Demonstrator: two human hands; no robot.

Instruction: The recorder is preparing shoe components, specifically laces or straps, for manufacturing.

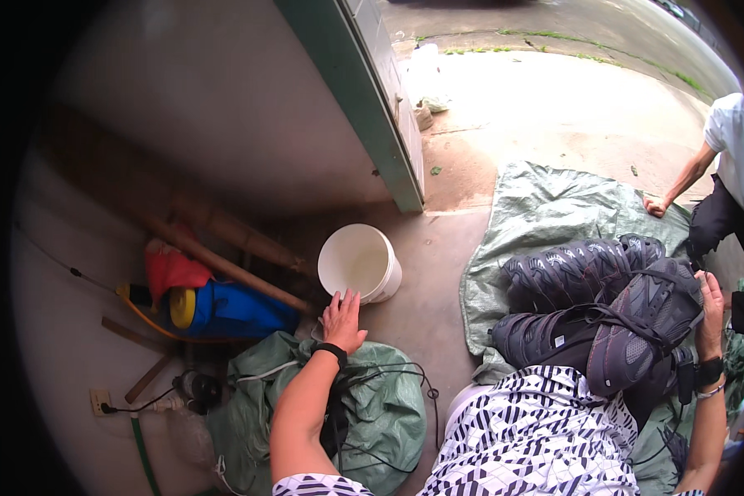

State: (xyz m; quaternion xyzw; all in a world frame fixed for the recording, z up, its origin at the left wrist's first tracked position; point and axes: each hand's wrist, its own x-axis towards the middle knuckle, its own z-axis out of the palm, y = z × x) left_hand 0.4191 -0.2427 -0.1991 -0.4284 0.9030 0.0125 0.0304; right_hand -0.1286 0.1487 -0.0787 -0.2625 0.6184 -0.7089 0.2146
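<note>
My left hand reaches out with fingers spread, palm down, at the near side of a white plastic bucket. Its fingertips overlap the bucket's lower edge; whether they touch I cannot tell. Below that forearm lies a bunched green woven sack with black cord on it. On the right, my right hand grips the heel end of a dark grey sneaker with laces, tilted above other shoes. A row of similar dark shoes rests on a spread green tarp.
A person in a white shirt crouches at the far right, one hand at the tarp's edge. Left, a blue container with a yellow cap and wooden poles lean by the wall. A green door frame opens onto bright pavement.
</note>
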